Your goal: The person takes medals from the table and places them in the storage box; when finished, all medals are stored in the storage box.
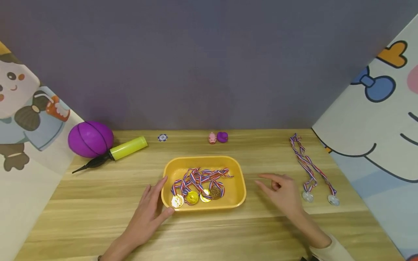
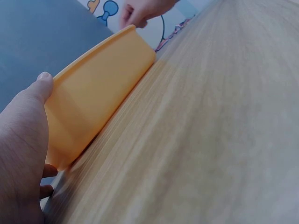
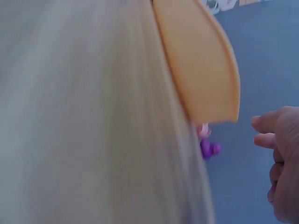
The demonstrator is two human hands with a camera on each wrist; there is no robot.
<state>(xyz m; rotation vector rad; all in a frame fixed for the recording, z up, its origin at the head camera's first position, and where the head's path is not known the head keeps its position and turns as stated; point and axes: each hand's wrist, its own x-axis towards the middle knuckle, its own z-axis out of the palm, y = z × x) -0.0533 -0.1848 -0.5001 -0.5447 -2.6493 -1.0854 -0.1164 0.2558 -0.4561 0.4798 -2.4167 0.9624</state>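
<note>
A: What do we have at the centre of the wooden table (image 1: 98, 217)?

B: A shallow yellow plastic tray with rounded corners (image 1: 236, 188), near the front edge. In it lies a tangle of gold medals on red, white and blue ribbons (image 1: 199, 186).

A: And our hands?

B: Our left hand (image 1: 148, 214) rests against the tray's left end, thumb up on the rim, fingers fairly straight along the side; it steadies rather than clasps. Our right hand (image 1: 282, 192) hovers just right of the tray, fingers loosely spread, holding nothing.

A: Which step does that look like?

B: We judge it a pause between placements: the hand is empty beside the tray, and two silver medals on striped ribbons (image 1: 310, 174) lie just beyond it. The next move would likely need a reach right and a pinch on a ribbon.

A: Anything further out?

B: At the back left, a purple oval ball (image 1: 90, 139) and a yellow hand pump with a black nozzle (image 1: 114, 154); a small blue-and-white chip (image 1: 162, 137); a pink pig figure (image 1: 212, 138) touching a purple toy (image 1: 222, 137).
</note>
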